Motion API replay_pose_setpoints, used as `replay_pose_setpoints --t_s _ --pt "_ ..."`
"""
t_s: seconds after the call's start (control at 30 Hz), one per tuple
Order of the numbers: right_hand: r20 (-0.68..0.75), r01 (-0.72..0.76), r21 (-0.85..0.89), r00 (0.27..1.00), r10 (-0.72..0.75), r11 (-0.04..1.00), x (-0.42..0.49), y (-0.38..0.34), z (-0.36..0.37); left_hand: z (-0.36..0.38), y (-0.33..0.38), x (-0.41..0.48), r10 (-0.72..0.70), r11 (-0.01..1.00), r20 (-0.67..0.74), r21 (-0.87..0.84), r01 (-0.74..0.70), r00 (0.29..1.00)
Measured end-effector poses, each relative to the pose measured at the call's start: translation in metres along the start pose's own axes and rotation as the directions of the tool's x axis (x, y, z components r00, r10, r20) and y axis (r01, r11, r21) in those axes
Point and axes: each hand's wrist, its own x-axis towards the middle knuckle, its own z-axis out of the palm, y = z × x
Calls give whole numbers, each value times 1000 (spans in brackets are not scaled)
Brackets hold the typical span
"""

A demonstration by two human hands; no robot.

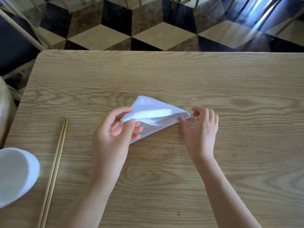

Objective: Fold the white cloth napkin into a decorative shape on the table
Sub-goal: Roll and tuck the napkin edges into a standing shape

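The napkin lies near the middle of the table, folded into a layered white triangle. One point is at 12 o'clock, one at 3 o'clock, and the third runs toward 7 o'clock under the left hand.

The left hand grips the napkin's 9 o'clock edge. Its thumb is on top of a raised layer, and its curled fingers are tucked between the folds below.

The right hand is at the 3 o'clock point. Its thumb touches the cloth there, and its fingers are curled just beside the tip. I cannot tell whether it pinches the point or only touches it.

Chopsticks lie together at 8 o'clock from the napkin, well apart from it. A white bowl sits beyond them at the table's edge. At 12 o'clock past the table is a chequered floor, and a dark chair stands at 10 o'clock.
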Motion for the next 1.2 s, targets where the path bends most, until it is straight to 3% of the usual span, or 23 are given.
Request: replay_pose_setpoints --t_s 0.2,0.63,0.83,0.97,1.2 --pt "141 223 13 965 -222 975 17 15 -3 27 38 25 56 998 71 -43 -53 996" --pt "198 347 29 917 -346 937 39 23 -1 27 37 34 81 997 71 -12 -80 994" --pt "185 285 153 932 -311 946 50 25 -5 1 -13 10 147 955 61 253 -157 987" --pt "220 298 172 917 -332 939 50 28 -7 -12 -66 -7 189 861 55 470 -193 980" --pt "252 408 120 869 -425 905 48 33 -14 -6 -87 -4 345 745 26 600 -291 938"
